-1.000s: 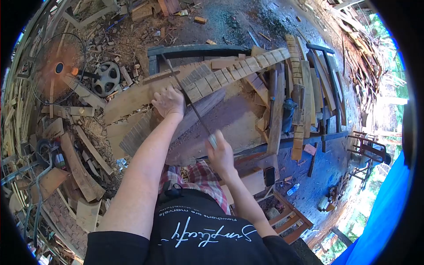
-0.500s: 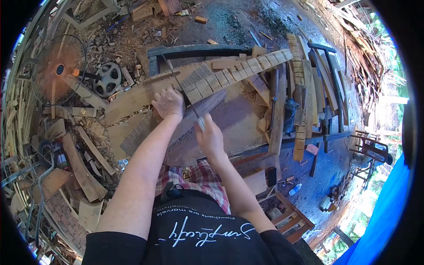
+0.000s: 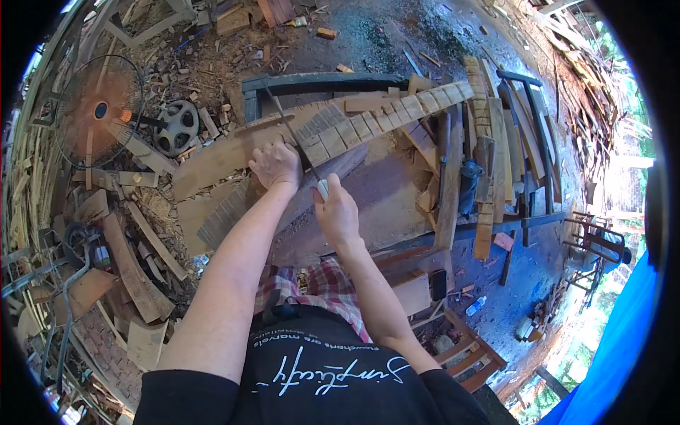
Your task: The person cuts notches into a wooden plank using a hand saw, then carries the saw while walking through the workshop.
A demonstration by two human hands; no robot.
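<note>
My right hand [image 3: 338, 211] is closed around the pale handle [image 3: 323, 189] of a handsaw. Its long, thin blade [image 3: 285, 120], seen nearly edge-on, slants away to the upper left across a wooden beam [image 3: 382, 119]. Evenly spaced crosswise cuts mark the beam's top, and it lies at a slant over other boards. Just left of the blade, my left hand [image 3: 276, 167] presses on the wood near the beam's end with its fingers curled over. The underside of that grip is hidden. A grooved board [image 3: 225, 212] lies below my left wrist.
A running fan [image 3: 100, 110] stands at the left beside a spoked wheel [image 3: 177, 127]. Dark rails [image 3: 329, 79] frame the work area. Planks [image 3: 450, 184] are stacked at the right, near a water bottle [image 3: 475, 306]. Offcuts and wood chips litter the floor.
My right hand has pushed the saw a little forward, away from my body, along its slant. My left hand stays in place on the wood. The whole view has shifted slightly.
</note>
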